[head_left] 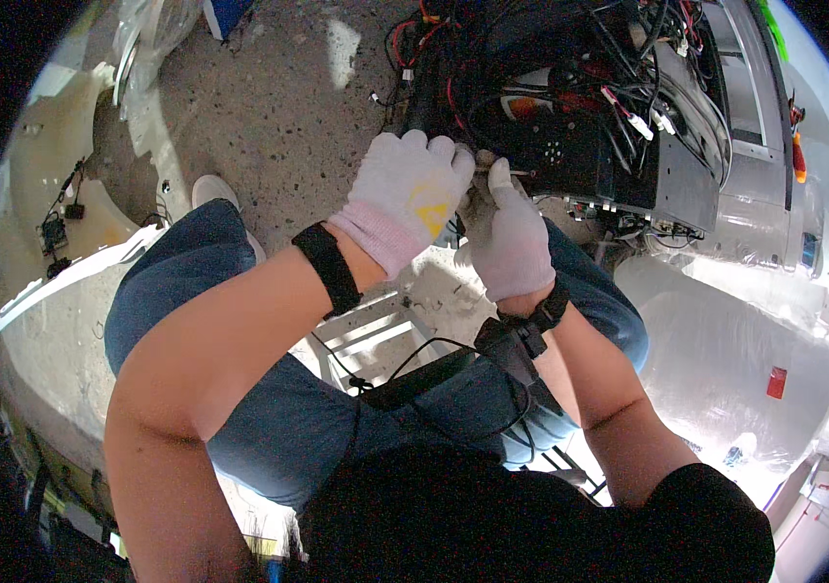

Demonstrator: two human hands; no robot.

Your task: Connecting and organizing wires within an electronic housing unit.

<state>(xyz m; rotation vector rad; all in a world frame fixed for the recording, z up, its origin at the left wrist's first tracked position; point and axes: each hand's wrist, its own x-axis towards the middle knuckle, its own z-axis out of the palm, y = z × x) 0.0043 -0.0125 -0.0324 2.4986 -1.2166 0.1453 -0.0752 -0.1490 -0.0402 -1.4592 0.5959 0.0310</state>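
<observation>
My left hand (413,189), in a white knit glove with a yellow patch, is closed with its fingers curled at the near left edge of a black metal housing (555,160). What it grips is hidden beneath the fingers. Close beside it, my right hand (510,238), in a similar but greyer glove, is closed with its thumb raised. At that thumb's tip shows a thin, light rod-like piece (523,173), too small to name. Loose dark and red wires with white connectors (640,126) lie over the housing.
My knees stand apart around a pale slatted frame (366,335). A black cable (444,342) runs over my lap to my right wrist. Wrapped pale panels (725,340) stand at the right, by an orange-handled tool (799,160). A large cream panel (55,165) is at the left.
</observation>
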